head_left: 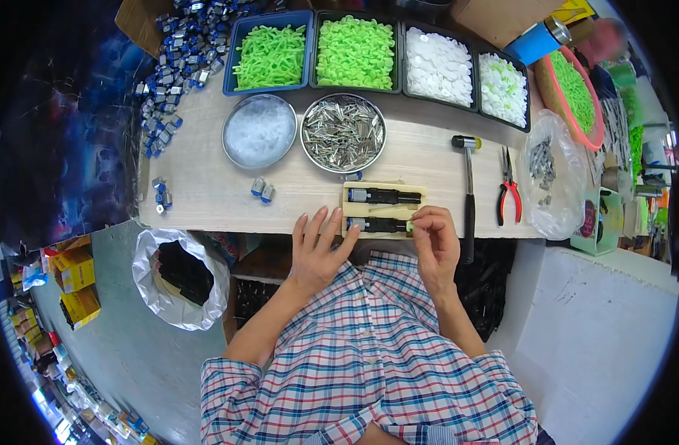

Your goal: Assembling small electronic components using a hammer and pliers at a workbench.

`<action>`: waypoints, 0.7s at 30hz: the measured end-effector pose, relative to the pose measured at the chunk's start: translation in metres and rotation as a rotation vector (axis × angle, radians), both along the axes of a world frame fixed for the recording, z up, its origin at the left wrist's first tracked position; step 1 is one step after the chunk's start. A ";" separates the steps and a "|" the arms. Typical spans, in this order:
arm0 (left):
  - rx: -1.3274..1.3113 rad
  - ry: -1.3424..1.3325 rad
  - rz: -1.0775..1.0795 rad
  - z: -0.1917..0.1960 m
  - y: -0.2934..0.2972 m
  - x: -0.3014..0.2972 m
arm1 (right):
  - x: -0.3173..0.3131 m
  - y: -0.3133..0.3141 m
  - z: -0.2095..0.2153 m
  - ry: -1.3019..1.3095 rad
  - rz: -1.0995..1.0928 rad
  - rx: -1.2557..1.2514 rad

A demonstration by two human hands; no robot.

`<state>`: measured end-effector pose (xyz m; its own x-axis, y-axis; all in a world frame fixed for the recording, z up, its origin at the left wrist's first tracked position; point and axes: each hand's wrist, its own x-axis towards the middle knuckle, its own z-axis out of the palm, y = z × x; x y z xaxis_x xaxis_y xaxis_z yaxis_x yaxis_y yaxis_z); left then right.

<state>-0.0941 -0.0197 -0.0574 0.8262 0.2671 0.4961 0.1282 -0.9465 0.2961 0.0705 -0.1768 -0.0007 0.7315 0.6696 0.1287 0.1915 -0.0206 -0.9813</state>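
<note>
Black tube (378, 225) lies in near slot of wooden block (384, 188). Left hand (317, 248) flat, released, steadying its left end. Right hand (434, 241) pinches the right tip. Likely light, rigid; grip mid-barrel.

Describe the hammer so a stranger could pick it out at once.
Start at the pale wooden worktop and look right of the small wooden jig. The hammer lies there, head away from the person. Unlike the red-handled pliers beside it, it has a long black handle.
</note>
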 end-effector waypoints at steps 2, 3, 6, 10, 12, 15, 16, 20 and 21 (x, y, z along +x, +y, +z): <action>-0.001 -0.011 -0.020 0.004 0.007 0.005 | -0.002 -0.002 -0.003 0.012 0.007 -0.007; -0.113 -0.109 -0.042 0.004 0.012 0.010 | -0.001 -0.003 -0.005 -0.024 0.018 -0.009; -0.324 -0.219 0.017 0.020 0.033 0.035 | -0.002 0.001 -0.002 -0.055 0.032 -0.012; -0.338 -0.158 0.137 0.042 0.068 0.091 | 0.002 0.005 -0.004 -0.058 0.029 -0.002; -0.116 -0.081 0.184 0.042 0.076 0.110 | 0.001 0.006 -0.002 -0.064 0.031 0.009; -0.109 -0.073 0.158 0.035 0.084 0.121 | 0.003 0.008 -0.003 -0.072 0.014 0.026; -0.108 -0.075 0.156 0.033 0.086 0.123 | 0.003 0.009 -0.004 -0.071 0.006 0.033; -0.206 -0.097 0.102 0.029 0.091 0.123 | 0.005 0.018 0.000 -0.020 -0.001 0.008; -0.228 -0.091 0.085 0.030 0.091 0.122 | 0.006 0.024 0.003 0.074 -0.009 0.031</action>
<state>0.0276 0.0709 -0.0275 0.7505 0.4477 0.4861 0.1680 -0.8406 0.5149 0.0762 -0.1526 0.0027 0.7454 0.6598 0.0945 0.1181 0.0089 -0.9930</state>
